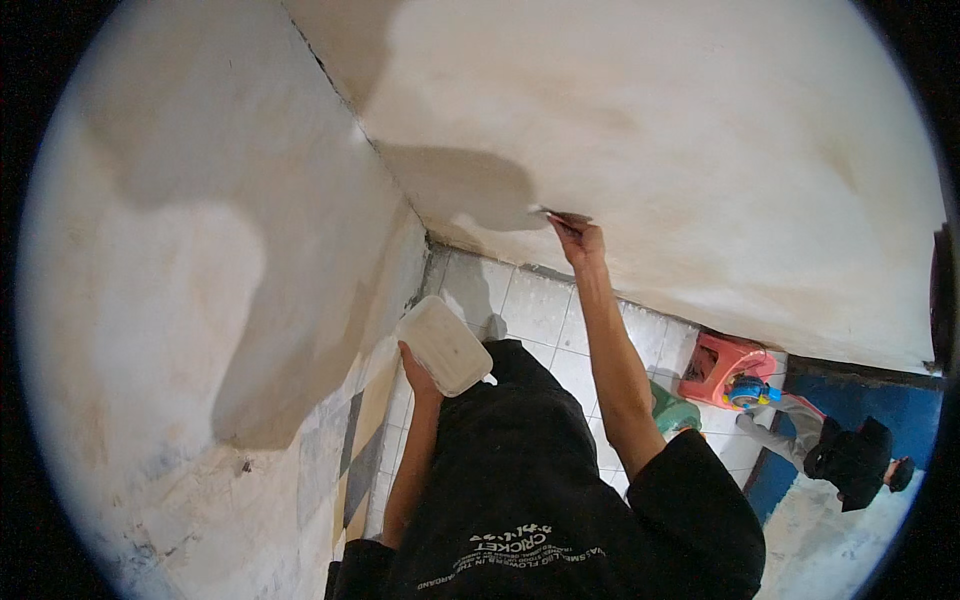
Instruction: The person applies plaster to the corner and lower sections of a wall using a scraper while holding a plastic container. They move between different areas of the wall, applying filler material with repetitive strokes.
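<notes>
Right grip [580, 243]: fingers cover part of tool [572, 217]; tip blurred, shape too small to tell. Left grip [420, 377]: fingers mostly hidden behind tub [462, 382]; tub contents can't tell. Green object [676, 412] on floor [540, 305]: partly behind right forearm [622, 375], kind unclear. Blue item [750, 391] by pink stool [712, 368], near floor's wall edge: too small to identify. Dark object [942, 300] at wall's [760, 150] right edge, black shirt [540, 480] at bottom: both cut off.

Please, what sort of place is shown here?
Probably an indoor room under renovation, judging by the patchy walls, white floor tiles and small tool in the right hand.
</notes>
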Demonstrator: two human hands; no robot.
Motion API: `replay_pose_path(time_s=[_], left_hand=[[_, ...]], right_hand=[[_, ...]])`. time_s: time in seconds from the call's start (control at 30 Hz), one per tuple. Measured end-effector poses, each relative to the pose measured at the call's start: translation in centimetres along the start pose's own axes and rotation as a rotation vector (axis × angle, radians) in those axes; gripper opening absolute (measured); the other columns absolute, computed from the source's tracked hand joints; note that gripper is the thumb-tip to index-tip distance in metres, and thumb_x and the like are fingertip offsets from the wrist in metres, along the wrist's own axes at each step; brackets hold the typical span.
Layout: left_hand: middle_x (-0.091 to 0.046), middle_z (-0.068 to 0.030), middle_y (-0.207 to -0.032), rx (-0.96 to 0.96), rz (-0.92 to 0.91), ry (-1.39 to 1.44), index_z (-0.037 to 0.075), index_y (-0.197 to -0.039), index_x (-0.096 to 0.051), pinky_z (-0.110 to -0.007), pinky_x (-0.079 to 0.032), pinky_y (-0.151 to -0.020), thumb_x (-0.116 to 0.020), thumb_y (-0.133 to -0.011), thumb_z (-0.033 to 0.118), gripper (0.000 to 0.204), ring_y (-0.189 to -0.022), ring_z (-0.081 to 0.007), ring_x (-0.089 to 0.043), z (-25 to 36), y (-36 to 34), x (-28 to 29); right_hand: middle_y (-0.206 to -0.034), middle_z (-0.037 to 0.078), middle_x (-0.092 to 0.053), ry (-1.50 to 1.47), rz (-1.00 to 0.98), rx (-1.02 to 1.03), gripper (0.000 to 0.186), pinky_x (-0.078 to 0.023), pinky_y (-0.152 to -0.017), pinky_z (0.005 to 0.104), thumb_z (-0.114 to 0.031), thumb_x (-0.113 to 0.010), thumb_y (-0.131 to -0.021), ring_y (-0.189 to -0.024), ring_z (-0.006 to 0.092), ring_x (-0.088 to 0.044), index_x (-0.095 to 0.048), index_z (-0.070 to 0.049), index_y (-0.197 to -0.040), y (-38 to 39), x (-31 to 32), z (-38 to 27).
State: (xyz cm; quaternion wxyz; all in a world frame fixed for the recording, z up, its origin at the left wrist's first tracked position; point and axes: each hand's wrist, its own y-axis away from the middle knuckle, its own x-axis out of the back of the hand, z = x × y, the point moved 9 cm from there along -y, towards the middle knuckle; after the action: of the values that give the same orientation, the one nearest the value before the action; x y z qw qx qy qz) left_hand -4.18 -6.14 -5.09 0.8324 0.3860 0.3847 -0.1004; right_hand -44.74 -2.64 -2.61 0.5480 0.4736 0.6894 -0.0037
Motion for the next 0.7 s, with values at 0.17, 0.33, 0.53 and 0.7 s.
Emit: replay_pose_path(time_s=[0.17,0.33,0.53,0.7], left_hand=[[-0.043,-0.0151,-0.139,-0.082,0.084,-0.041,0.008,-0.142,-0.032,-0.048,-0.037,-0.104,-0.029,-0.095,0.058,0.068,-0.123,-0.0355,-0.046,2.1,0.4,0.4],[-0.048,-0.0133,-0.135,-0.021,0.055,0.000,0.007,-0.139,-0.035,-0.045,-0.042,-0.101,-0.032,-0.096,0.056,0.066,-0.120,-0.0314,-0.050,-0.4,1.5,-3.8],[-0.044,-0.0144,-0.138,0.001,0.024,0.018,0.008,-0.141,-0.033,-0.048,-0.038,-0.102,-0.030,-0.095,0.058,0.068,-0.122,-0.0341,-0.046,1.4,-0.4,-0.3],[-0.044,-0.0147,-0.137,-0.046,0.084,-0.029,0.008,-0.141,-0.033,-0.048,-0.038,-0.103,-0.031,-0.095,0.058,0.068,-0.122,-0.0339,-0.047,2.9,1.0,0.3]], right_hand=[[-0.126,0.031,-0.045,0.128,-0.004,-0.015,0.050,-0.044,-0.102,0.0499,0.009,-0.037,-0.080,-0.118,0.0427,-0.048,-0.031,0.016,-0.128,9.6,-5.6,1.7],[-0.123,0.028,-0.051,0.350,0.037,-0.050,0.038,-0.044,-0.099,0.0501,0.006,-0.034,-0.084,-0.115,0.0410,-0.052,-0.043,0.014,-0.120,3.0,4.9,2.3],[-0.126,0.030,-0.047,0.000,0.115,-0.045,0.037,-0.046,-0.099,0.0501,0.003,-0.036,-0.088,-0.118,0.0413,-0.048,-0.040,0.013,-0.123,1.6,0.7,0.4],[-0.130,0.032,-0.043,0.163,-0.095,-0.020,0.041,-0.049,-0.096,0.0469,0.009,-0.037,-0.081,-0.117,0.0440,-0.049,-0.037,0.016,-0.121,12.1,-5.3,1.9]])
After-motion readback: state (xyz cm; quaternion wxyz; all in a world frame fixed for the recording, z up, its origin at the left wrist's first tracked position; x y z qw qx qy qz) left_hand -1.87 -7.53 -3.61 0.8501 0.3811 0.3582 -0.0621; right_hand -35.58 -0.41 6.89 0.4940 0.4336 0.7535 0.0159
